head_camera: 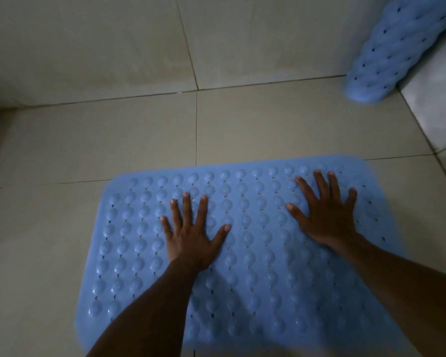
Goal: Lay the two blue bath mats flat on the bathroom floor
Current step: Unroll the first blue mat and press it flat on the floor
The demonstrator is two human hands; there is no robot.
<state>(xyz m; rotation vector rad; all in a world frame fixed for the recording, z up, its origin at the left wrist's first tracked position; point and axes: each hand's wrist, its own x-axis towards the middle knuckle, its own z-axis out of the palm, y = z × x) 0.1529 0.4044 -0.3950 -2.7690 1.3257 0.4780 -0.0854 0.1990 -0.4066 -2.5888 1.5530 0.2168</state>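
A blue rubber bath mat (255, 253) with rows of bumps and small holes lies spread flat on the tiled floor in front of me. My left hand (193, 235) rests palm down on its left middle, fingers spread. My right hand (325, 212) lies palm down near the mat's far right corner, fingers spread too. Neither hand holds anything. A second blue mat (397, 47) stands rolled or bent at the upper right, leaning in the corner against the right wall, its lower end on the floor.
Beige floor tiles (113, 140) stretch to the left of and beyond the flat mat. A tiled wall (113, 42) rises at the back, and a lighter wall (438, 104) runs along the right side.
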